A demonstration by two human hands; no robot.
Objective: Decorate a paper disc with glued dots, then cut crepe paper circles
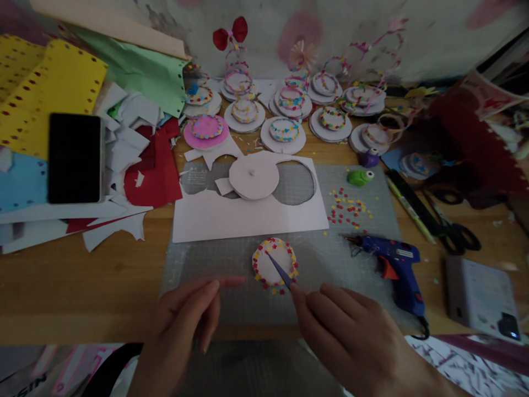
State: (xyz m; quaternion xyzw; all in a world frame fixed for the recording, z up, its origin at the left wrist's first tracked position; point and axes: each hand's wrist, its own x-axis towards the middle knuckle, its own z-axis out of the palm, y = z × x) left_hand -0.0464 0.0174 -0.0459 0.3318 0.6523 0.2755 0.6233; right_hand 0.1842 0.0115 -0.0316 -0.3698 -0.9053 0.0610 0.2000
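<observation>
My right hand (343, 320) is closed around a pair of blue, pointed tweezers (281, 271). Their tip reaches over a small white paper disc (275, 267), near its upper left edge. Tiny red and yellow paper flowers (257, 266) ring the disc's rim, and a few lie just off its lower edge. To the left of the disc, my left hand (190, 311) hovers with its index finger stretched toward it, slightly blurred; the other fingers are loosely curled and nothing shows in them. Whether the tweezers grip a flower is too small to tell.
A grey cutting mat (215, 259) carries cut white card (248, 220), loose flower pieces (349, 209) and a blue glue gun (397, 259). Scissors (454, 234) lie to the right. Several decorated paper hats (283, 135) line the back; a tablet (76, 160) rests on paper scraps at left.
</observation>
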